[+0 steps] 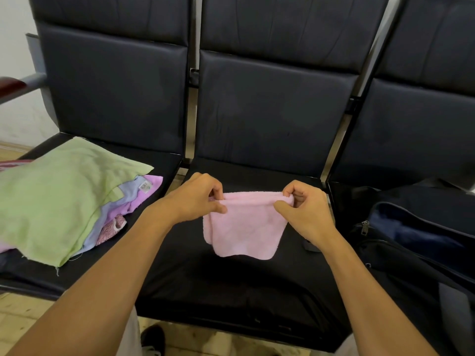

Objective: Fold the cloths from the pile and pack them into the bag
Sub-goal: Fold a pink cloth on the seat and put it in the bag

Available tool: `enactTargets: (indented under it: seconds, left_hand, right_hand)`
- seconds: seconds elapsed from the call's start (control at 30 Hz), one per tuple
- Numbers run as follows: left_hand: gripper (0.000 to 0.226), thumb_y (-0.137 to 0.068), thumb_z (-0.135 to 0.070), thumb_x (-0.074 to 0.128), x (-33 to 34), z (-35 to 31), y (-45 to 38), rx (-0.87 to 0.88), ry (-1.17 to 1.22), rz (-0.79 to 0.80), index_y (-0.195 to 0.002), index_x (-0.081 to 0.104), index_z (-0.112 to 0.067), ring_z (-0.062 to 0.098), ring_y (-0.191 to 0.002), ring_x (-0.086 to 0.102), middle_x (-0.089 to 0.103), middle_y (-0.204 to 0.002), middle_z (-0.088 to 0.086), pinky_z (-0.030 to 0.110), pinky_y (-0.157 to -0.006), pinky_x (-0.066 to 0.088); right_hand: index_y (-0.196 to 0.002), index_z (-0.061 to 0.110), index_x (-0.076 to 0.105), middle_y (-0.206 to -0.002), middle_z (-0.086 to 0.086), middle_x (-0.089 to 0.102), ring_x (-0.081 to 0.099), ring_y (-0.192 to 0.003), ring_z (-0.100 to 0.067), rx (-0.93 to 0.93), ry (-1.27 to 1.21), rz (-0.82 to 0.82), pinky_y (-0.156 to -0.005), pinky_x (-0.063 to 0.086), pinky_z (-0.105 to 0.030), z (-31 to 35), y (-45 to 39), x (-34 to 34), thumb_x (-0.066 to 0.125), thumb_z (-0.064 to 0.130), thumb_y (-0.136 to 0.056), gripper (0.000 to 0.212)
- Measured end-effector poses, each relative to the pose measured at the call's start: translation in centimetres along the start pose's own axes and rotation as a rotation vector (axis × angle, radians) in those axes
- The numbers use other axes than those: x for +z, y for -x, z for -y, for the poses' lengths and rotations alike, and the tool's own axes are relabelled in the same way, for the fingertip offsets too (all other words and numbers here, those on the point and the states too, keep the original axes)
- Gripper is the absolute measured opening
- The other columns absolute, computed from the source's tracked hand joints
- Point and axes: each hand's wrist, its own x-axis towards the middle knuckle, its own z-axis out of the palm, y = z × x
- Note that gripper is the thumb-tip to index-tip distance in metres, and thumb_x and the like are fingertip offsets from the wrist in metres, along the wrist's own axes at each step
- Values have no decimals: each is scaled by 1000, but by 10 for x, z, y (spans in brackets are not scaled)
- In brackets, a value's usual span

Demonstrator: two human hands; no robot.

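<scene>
While the small pink terry cloth (244, 227) hangs doubled over the middle black padded seat (231, 291), keep its top edge taut and corners matched before the next fold. Left hand (198, 199) and right hand (303, 209) each pinch an upper corner, fingers curled tight. Dark zippered bag (411, 240) lies open to the right; pile of cloths (59, 201) to the left.

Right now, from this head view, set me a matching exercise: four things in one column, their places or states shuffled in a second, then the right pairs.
Things:
1. pink cloth
2. green cloth
3. bag
4. left hand

Places or states:
A. unzipped, on the right seat
B. on top of the pile, left seat
C. held up over the middle seat
D. pinches one top corner of the pink cloth

Pairs: 1-C, 2-B, 3-A, 4-D
</scene>
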Motion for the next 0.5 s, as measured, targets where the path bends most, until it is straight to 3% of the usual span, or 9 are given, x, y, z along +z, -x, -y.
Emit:
enactTargets:
  seconds: [0.17,0.33,0.5]
  left_hand:
    - [7,-83,-23,74,-6,-2,2,45,148,22,-87,69,-27,9,-88,64,67,-91,-10,34,-84,57]
    - [7,-86,-26,71,-3,-4,6,75,219,65,-91,67,-28,9,-88,67,69,-94,-10,37,-81,59]
    - [23,-79,-17,78,1,-7,8,78,331,107,-100,72,-22,9,-96,68,70,-102,-9,33,-83,59]
  right_hand:
    - [-81,20,61,-82,5,66,65,-80,-14,4,-38,-89,-66,59,-29,0,-2,0,72,6,-83,18]
    - [-80,10,61,-76,-2,61,59,-72,-18,7,-86,-135,-63,52,-31,-3,-6,1,64,2,-87,11]
    - [-79,10,57,-77,-5,57,54,-73,-13,20,-162,-154,-63,47,-28,-4,-7,2,57,2,-90,13]
